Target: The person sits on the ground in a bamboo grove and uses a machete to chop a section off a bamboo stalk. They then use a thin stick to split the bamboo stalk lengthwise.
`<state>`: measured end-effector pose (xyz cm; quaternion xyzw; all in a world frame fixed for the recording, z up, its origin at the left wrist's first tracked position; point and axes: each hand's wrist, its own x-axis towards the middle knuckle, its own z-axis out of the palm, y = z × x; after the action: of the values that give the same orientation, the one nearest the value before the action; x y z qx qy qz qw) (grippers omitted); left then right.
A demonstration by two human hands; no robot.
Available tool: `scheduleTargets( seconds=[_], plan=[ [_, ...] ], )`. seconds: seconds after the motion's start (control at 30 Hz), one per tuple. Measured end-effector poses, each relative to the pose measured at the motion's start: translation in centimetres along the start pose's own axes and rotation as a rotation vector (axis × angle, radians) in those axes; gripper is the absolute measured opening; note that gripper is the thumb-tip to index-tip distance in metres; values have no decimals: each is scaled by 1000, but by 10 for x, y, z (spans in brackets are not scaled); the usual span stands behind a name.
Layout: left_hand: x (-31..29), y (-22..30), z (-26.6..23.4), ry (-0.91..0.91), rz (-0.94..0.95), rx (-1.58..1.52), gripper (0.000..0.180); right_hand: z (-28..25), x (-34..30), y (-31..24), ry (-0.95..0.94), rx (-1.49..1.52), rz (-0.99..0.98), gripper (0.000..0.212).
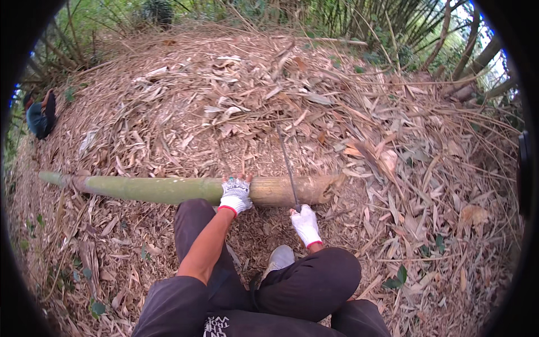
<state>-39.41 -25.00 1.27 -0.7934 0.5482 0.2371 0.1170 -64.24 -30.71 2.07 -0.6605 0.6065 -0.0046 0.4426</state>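
Observation:
A thick bamboo pole (151,190) lies crosswise on the ground in front of my knees, green on the left and browner toward its right end. My left hand (236,194), in a white knit glove with bare fingertips, presses down on top of it with fingers spread. My right hand (306,225), also gloved in white, is closed round the handle of a hand saw. The saw's long, thin dark blade (288,163) points away from me and crosses the pole near its right end. Whether it has cut into the bamboo is too small to tell.
Dry leaves and bamboo husks (224,112) cover the ground all around. A person in a teal top (39,117) is low to the ground at the far left. Bamboo stems (471,50) stand at the back right. My light shoe (281,258) is just below the pole.

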Motion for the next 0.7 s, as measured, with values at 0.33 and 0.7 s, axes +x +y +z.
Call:
scheduleTargets(
  seconds=[0.33, 0.7],
  plan=[
    [-17, 8, -6, 147, -13, -51, 86, 13, 4, 0, 134, 16, -44, 36],
    [-12, 0, 2, 107, 7, -25, 99, -41, -70, 57, 467, -270, -32, 34]
  ],
)
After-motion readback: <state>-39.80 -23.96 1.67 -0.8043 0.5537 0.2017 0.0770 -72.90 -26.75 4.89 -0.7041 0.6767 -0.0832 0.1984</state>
